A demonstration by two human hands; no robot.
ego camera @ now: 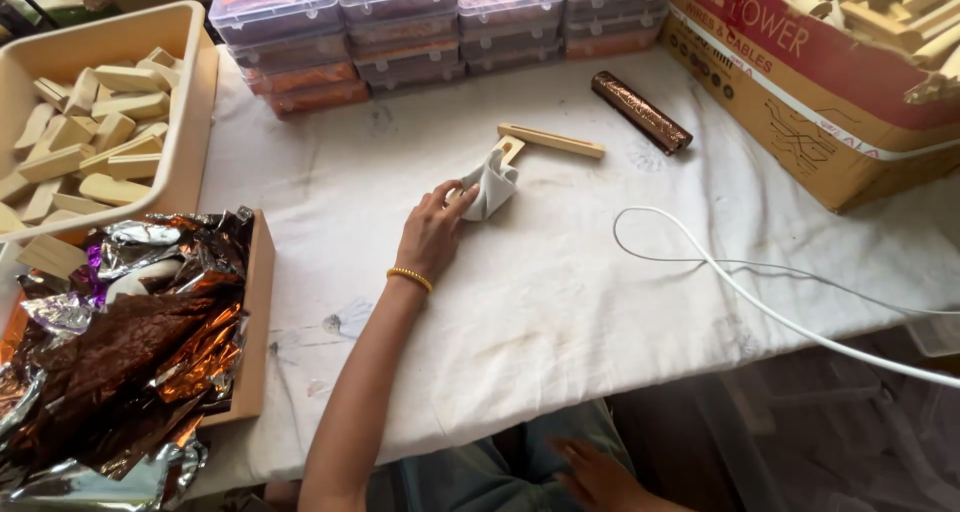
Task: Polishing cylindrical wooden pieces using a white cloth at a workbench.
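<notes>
White cloth (492,184), crumpled into a soft peak, sits near the middle of a table draped in a stained white sheet (560,302), and the person's left hand (432,230) pinches its lower edge between fingertips and thumb; a beaded yellow bracelet (410,278) circles that wrist. Nearest the viewer, at six o'clock, the right hand (600,477) rests loosely open on the person's lap, holding nothing. At eight o'clock from the cloth, a shallow wooden box (252,322) overflows with crinkled copper, silver and purple foil (120,342). A white cable (760,297) loops across the sheet at four o'clock from the cloth and runs off the right edge. The cloth partly covers one end of a short pale wooden stick (509,150); a second, longer wooden stick (552,140) lies touching it at one o'clock. Further out at two o'clock lies a foil-wrapped copper bar (640,111). At ten o'clock, a cream plastic tub (190,92) holds many bare wooden blocks (95,132). At twelve o'clock, along the far edge, stand stacks of clear lidded boxes (400,22) with orange contents. At two o'clock, in the far right corner, a red and tan cardboard carton (800,92) is heaped with more wooden pieces (890,12)
</notes>
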